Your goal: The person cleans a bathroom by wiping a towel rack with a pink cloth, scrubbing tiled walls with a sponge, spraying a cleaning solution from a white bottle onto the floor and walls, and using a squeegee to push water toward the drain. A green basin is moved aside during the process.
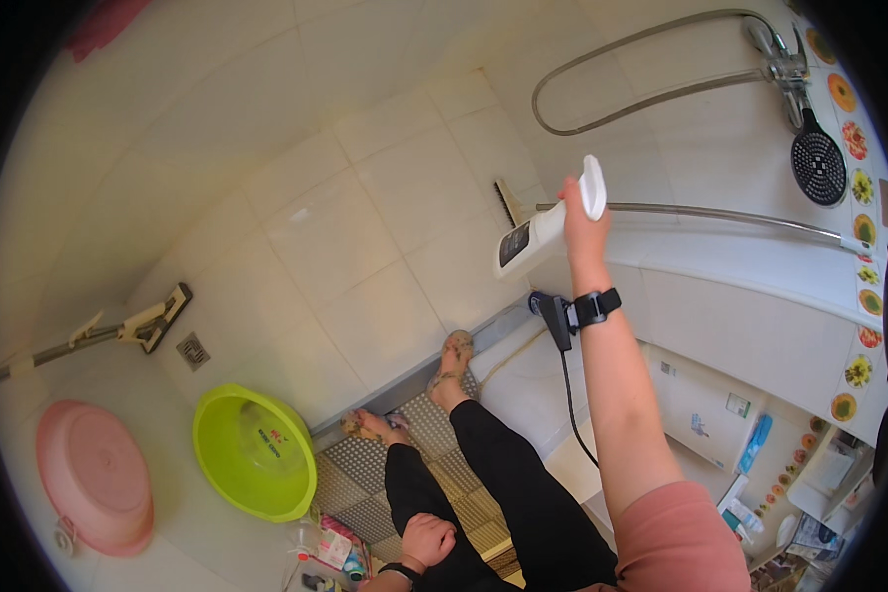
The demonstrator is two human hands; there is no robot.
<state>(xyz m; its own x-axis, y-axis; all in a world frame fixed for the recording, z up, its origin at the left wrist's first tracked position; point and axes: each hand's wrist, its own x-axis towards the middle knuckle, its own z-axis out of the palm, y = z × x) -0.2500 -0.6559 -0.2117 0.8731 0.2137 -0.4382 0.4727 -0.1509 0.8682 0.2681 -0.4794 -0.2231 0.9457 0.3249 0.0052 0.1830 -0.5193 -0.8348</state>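
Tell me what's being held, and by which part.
The right hand holds a white bottle by its head end, away from the dark label. The left hand shows no object.

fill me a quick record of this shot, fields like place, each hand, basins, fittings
place: tiled bathroom
right hand: gripping a white bottle with a dark label
left hand: resting on the person's leg
basins: green basin, pink basin further left with its underside showing
fittings: black shower head at upper right, floor drain at left
also: long-handled cleaning tool near the drain
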